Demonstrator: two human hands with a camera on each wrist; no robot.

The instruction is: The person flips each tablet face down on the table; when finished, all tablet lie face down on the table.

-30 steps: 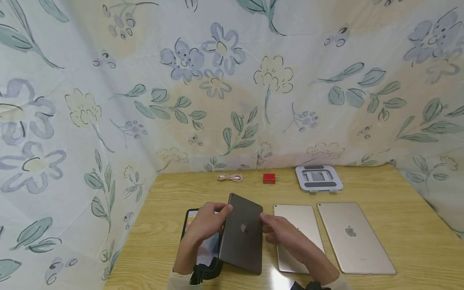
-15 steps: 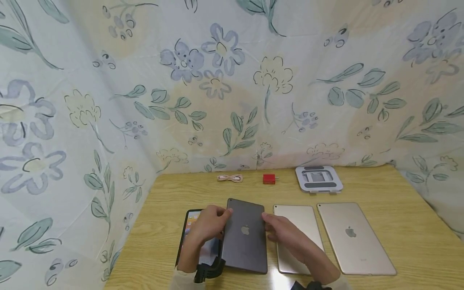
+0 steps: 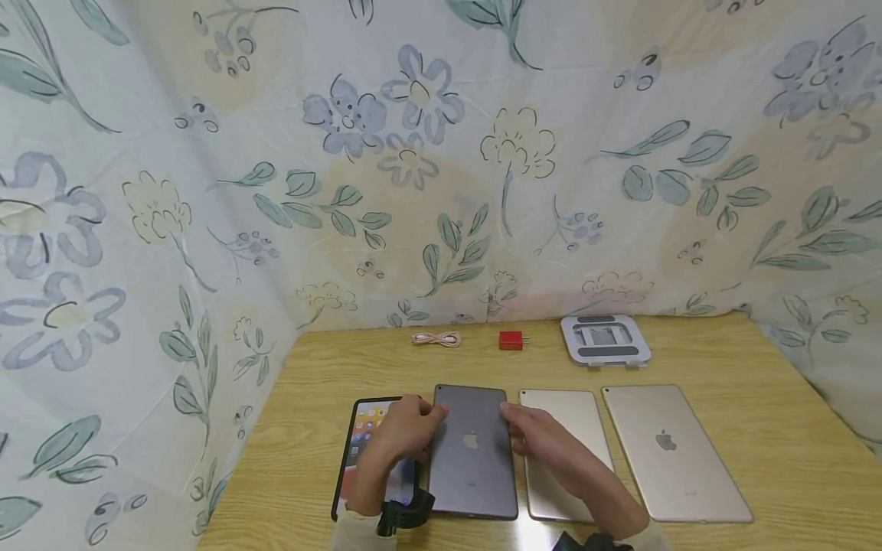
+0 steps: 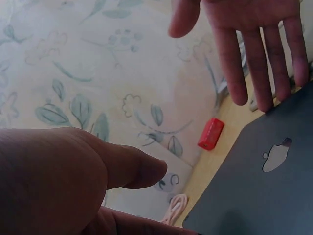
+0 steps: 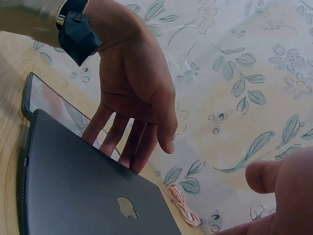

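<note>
My left hand (image 3: 405,431) and right hand (image 3: 540,435), straight-fingered, touch this dark-grey rectangular metal tablet (image 3: 472,468); looks laid down, not yet released.

In my head view, the left hand (image 3: 408,430) covers part of the lit tablet (image 3: 358,438), lower left of centre; its icons (image 3: 372,411) are too small for me to read, as is the print (image 3: 472,483) on the dark tablet (image 3: 475,459). The right hand (image 3: 537,432) and right forearm (image 3: 599,488) hide much of the smaller gold tablet (image 3: 568,404). My left wrist view crops the dark tablet at right and bottom; my right wrist view crops the right hand at lower right.
</note>
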